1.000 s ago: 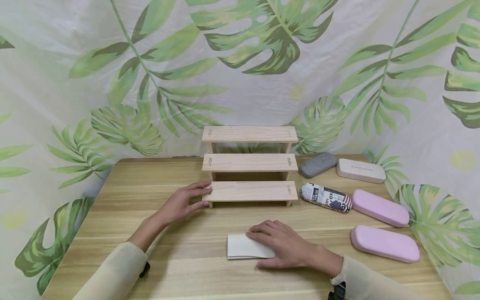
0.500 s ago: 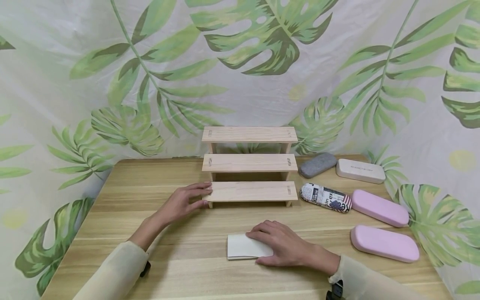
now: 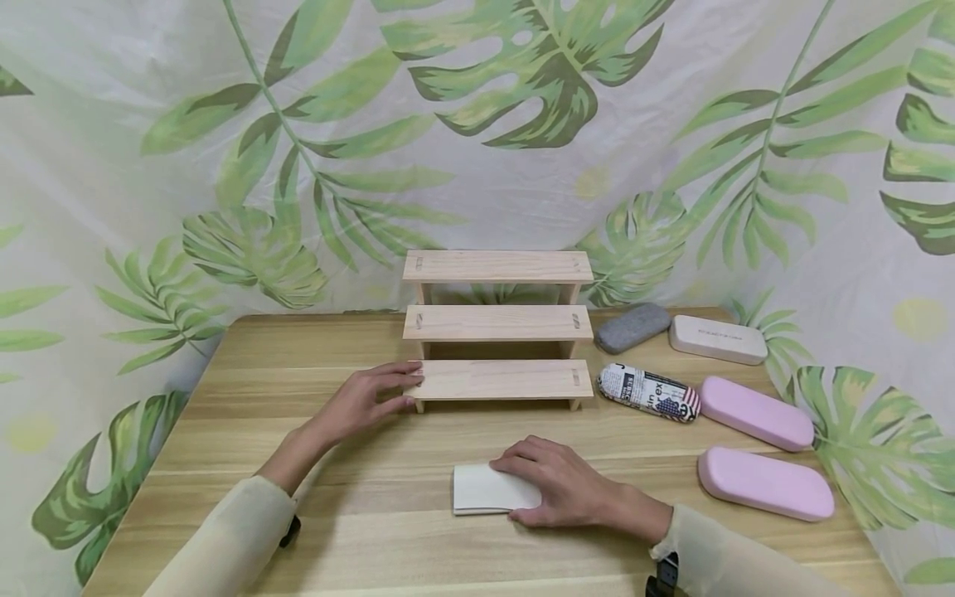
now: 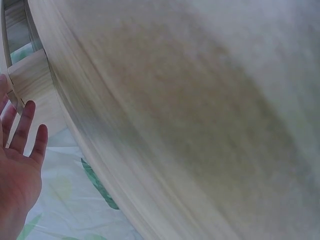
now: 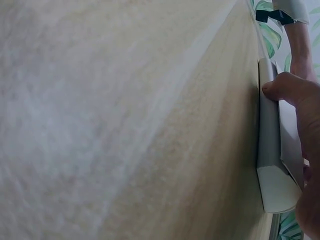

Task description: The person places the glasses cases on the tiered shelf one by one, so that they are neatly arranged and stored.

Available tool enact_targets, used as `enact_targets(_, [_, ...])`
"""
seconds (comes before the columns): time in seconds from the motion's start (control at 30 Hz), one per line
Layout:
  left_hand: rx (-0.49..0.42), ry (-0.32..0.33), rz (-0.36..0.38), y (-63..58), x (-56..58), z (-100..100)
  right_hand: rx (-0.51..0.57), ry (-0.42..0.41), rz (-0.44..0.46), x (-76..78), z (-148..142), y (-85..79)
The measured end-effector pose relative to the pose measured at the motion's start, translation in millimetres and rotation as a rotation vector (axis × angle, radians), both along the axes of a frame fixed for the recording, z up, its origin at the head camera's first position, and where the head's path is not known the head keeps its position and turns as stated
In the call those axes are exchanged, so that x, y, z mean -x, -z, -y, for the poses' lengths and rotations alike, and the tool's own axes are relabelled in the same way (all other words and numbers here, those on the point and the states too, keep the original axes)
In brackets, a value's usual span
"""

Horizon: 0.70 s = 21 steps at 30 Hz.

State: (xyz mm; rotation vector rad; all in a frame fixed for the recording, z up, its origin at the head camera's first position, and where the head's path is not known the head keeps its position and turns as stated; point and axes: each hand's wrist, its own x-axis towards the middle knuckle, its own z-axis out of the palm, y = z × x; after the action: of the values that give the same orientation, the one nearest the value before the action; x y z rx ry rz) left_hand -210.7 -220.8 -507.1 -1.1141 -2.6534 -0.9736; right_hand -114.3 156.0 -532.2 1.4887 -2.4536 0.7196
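Note:
A white, flat-topped glasses case (image 3: 485, 489) lies on the wooden table near the front middle. My right hand (image 3: 563, 485) covers its right end, with the thumb at the near side and the fingers over the far side. In the right wrist view the thumb presses the side of the white case (image 5: 268, 130), just below a loose-looking flap. Further back stands a three-step wooden display shelf (image 3: 496, 380). At the left end of its lowest step, my left hand (image 3: 366, 406) rests its nearly straight fingers on the board, the thumb by the front edge.
To the right of the shelf lie a grey felt case (image 3: 632, 328), an off-white case (image 3: 718, 340), a newspaper-print case (image 3: 647, 394) and two pink cases (image 3: 757, 414). A leaf-patterned cloth (image 3: 477, 182) hangs behind the table.
My right hand has shifted slightly left over the white glasses case. The left hand stays at the shelf, and the other cases have not moved.

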Motion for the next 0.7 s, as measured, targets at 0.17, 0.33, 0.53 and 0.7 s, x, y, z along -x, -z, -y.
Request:
enact_targets(0.17, [0.003,0.004,0.007,-0.3,0.7,0,0.025,-0.018,-0.035,3.5,-1,2.0])
enact_targets(0.33, [0.007,-0.002,0.013,-0.9,1.2,0,0.044,-0.022,-0.071,7.2,0,-1.2])
enact_targets(0.53, [0.015,-0.006,0.009,-1.6,0.1,0,0.065,-0.025,-0.092,11.2,0,-10.2])
enact_targets(0.7, [0.012,-0.011,0.020,-1.3,-1.1,1,0.070,-0.037,-0.104,14.9,0,-20.0])
